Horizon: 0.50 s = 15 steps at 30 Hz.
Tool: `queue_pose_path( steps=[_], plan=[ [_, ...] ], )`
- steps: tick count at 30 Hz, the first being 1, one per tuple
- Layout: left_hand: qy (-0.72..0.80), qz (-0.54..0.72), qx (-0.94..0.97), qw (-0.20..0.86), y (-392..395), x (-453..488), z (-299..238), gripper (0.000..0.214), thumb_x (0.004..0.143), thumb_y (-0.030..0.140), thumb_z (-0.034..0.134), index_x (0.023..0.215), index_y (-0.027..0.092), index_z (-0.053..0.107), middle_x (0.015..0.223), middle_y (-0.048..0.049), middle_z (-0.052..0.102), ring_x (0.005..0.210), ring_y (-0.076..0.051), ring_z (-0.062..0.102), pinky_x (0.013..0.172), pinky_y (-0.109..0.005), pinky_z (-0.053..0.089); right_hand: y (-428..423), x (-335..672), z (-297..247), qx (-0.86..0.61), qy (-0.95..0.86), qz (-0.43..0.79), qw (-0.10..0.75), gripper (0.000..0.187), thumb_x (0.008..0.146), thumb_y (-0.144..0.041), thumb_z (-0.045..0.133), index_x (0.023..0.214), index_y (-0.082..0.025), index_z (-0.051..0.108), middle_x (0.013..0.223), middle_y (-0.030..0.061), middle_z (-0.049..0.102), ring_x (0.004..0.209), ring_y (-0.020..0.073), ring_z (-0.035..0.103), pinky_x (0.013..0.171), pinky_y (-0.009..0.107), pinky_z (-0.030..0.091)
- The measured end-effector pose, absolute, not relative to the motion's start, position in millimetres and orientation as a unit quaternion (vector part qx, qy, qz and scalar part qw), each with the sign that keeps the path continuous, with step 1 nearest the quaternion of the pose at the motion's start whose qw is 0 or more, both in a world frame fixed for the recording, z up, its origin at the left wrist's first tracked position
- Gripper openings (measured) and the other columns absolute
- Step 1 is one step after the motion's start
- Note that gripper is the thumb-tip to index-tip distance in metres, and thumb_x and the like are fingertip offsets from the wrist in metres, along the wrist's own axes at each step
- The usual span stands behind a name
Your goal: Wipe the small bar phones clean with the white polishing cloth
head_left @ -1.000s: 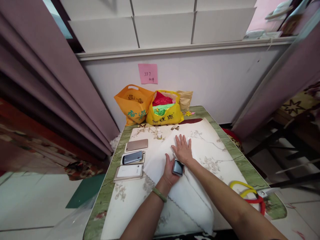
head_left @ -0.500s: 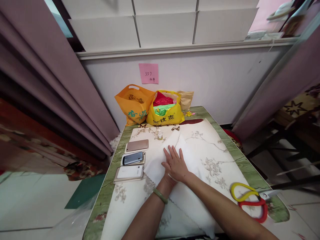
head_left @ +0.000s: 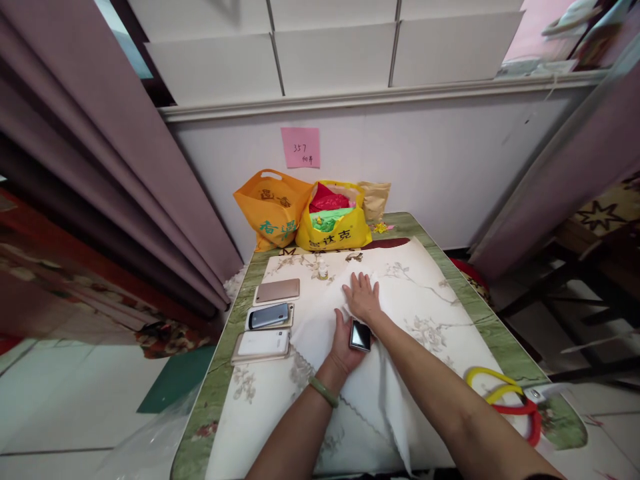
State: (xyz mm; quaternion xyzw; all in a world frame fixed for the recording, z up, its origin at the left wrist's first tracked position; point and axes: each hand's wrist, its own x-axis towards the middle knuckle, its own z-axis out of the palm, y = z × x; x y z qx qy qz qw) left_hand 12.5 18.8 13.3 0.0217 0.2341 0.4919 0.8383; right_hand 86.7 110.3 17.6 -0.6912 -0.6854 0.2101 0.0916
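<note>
A small device with a dark screen and silver edge, like a phone [head_left: 361, 336], rests in my left hand [head_left: 344, 348], its fingers curled beneath it. That wrist wears a green bangle [head_left: 324, 392]. Just beyond, my right hand [head_left: 363, 298] lies flat with fingers spread on a white cloth [head_left: 315, 333]. Folds of the cloth pass under both hands and hang toward the front edge. Several phones lie to the left: a rose-gold one [head_left: 278, 291], a blue-grey one [head_left: 269, 316] and a white one [head_left: 263, 342], the lower ones stacked on others.
Scissors [head_left: 515, 400] with yellow and red handles lie at the right edge. An orange bag [head_left: 275, 207], a yellow bag [head_left: 333, 230] and a brown paper bag [head_left: 376, 200] stand at the back. A small bottle [head_left: 323, 273] is on the flowered table cover [head_left: 430, 333].
The dark-screened phone has come into view in my left hand. My right hand has shifted right and forward, apart from the left. The cloth's right part has been drawn into folds.
</note>
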Motion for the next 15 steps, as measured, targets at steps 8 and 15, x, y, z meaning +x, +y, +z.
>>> queue_pose_path(
  steps=[8,15],
  plan=[
    [0.199,0.479,0.037,0.854,19,12,7,0.065,0.084,0.068,0.044,0.126,0.021,0.056,0.115,-0.0103,0.067,0.110,-0.027,0.060,0.093,-0.041,0.046,84,110,16,-0.698,-0.698,0.109,0.118,0.066,0.098,-0.054,0.018,0.153,-0.018,0.018,0.160,0.0094,0.009,0.147,0.0247,0.000,0.115,0.051,-0.005],
    [0.177,0.458,0.042,0.870,19,9,-1,0.068,0.086,0.067,0.038,0.134,0.021,0.052,0.132,-0.0121,0.059,0.127,-0.030,0.050,0.105,-0.046,0.037,23,104,27,-0.605,-0.784,0.033,0.139,0.059,0.098,-0.044,0.031,0.152,-0.021,0.022,0.159,0.0101,0.011,0.147,0.0276,0.004,0.114,0.055,-0.001]
  ],
)
